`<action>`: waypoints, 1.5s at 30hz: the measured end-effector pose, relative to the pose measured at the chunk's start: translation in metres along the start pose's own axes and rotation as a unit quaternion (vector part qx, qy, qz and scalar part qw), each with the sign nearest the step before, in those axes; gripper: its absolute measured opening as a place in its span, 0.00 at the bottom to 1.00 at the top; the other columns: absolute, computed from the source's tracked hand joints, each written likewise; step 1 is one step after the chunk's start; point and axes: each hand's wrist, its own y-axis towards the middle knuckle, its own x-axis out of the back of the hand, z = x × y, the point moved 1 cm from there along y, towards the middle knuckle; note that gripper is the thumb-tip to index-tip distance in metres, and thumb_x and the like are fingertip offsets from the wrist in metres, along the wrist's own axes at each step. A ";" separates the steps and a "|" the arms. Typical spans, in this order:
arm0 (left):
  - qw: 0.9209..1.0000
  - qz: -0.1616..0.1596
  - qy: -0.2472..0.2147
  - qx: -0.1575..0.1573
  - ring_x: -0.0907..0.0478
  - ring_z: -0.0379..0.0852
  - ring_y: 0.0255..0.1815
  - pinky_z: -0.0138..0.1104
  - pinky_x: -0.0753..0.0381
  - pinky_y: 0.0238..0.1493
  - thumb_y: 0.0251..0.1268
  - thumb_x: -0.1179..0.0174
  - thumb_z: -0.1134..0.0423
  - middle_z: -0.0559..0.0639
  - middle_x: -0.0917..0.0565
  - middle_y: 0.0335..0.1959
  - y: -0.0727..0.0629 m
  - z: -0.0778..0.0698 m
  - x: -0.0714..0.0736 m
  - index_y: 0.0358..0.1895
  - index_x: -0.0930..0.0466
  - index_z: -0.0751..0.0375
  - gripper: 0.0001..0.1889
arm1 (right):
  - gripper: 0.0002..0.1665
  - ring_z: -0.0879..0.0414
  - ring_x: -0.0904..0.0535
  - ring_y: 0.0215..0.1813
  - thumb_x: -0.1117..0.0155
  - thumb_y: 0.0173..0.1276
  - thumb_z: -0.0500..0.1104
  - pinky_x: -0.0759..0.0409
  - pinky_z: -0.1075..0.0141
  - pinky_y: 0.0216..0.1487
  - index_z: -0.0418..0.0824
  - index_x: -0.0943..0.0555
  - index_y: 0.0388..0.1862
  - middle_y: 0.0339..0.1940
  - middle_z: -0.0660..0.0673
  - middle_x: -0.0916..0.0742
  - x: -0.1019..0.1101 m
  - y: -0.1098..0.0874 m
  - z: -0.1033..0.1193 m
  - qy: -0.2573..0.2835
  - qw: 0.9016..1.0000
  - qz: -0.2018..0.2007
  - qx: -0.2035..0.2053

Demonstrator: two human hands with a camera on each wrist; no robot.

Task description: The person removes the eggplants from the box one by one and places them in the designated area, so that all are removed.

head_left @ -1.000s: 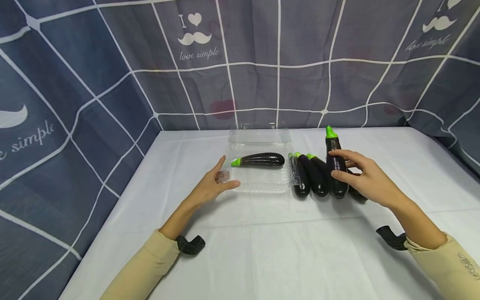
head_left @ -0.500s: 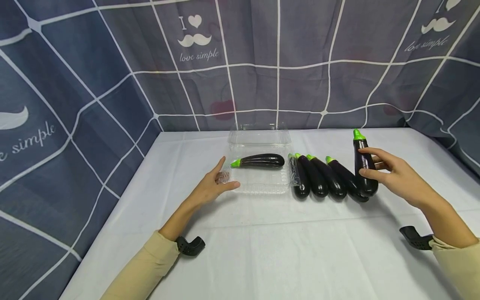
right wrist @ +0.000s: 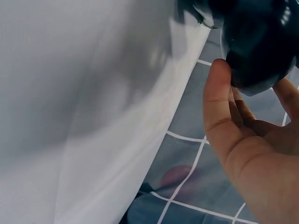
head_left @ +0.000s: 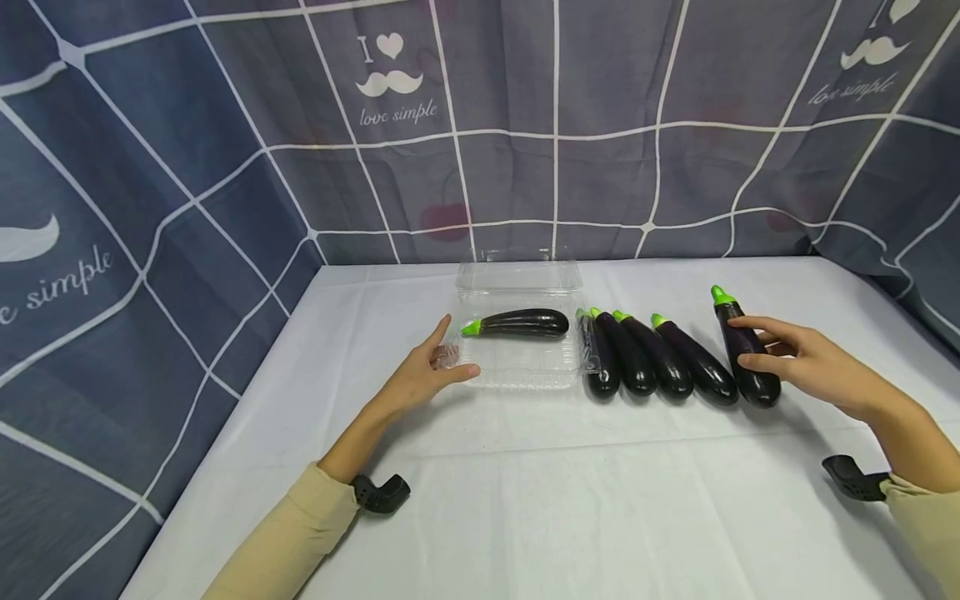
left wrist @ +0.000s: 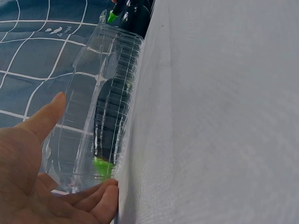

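On the right of the head view my right hand [head_left: 810,362] holds a dark eggplant [head_left: 742,350] with a bright green stem end, thumb on the near side and fingers across it. In the right wrist view its rounded end [right wrist: 257,51] sits between thumb and fingers. My left hand [head_left: 420,375] rests with spread fingers against the left end of a clear plastic clamshell box [head_left: 510,371]. The box's lid [head_left: 517,275] is raised at the back. A single eggplant [head_left: 525,322] lies crosswise inside, its green end toward my left hand.
Several more eggplants [head_left: 660,354] lie side by side between the box and my right hand. The leftmost one is partly behind the box's clear side. A white cloth [head_left: 525,483] covers the table. Dark checked curtains [head_left: 510,183] hang behind and at the sides.
My right hand has carried its eggplant rightward and lowered it from nearly upright to a tilted pose beside the row. The left hand and the box have stayed put.
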 end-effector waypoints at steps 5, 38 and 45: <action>1.000 0.001 -0.004 -0.003 0.43 0.57 0.74 0.55 0.34 0.63 0.59 0.31 0.43 0.65 0.40 0.74 0.000 0.002 0.000 0.80 0.61 0.36 0.54 | 0.34 0.72 0.27 0.46 0.38 0.73 0.45 0.31 0.74 0.41 0.40 0.34 0.74 0.60 0.30 0.24 -0.001 0.002 -0.004 0.008 1.000 0.009 -0.006; 1.000 0.017 -0.009 0.007 0.41 0.59 0.72 0.43 0.27 0.47 0.65 0.34 0.55 0.70 0.43 0.74 -0.008 -0.016 0.002 0.81 0.63 0.45 0.51 | 0.36 0.78 0.30 0.46 0.42 0.76 0.48 0.29 0.75 0.41 0.32 0.39 0.75 0.60 0.25 0.23 -0.015 0.003 -0.019 0.006 1.000 0.025 -0.017; 1.000 0.006 -0.009 -0.002 0.43 0.57 0.74 0.49 0.28 0.56 0.62 0.32 0.48 0.67 0.43 0.75 0.000 0.002 0.000 0.81 0.62 0.39 0.53 | 0.37 0.77 0.29 0.45 0.39 0.74 0.48 0.27 0.73 0.39 0.31 0.38 0.74 0.59 0.25 0.22 -0.017 0.004 -0.018 0.008 1.000 0.016 -0.014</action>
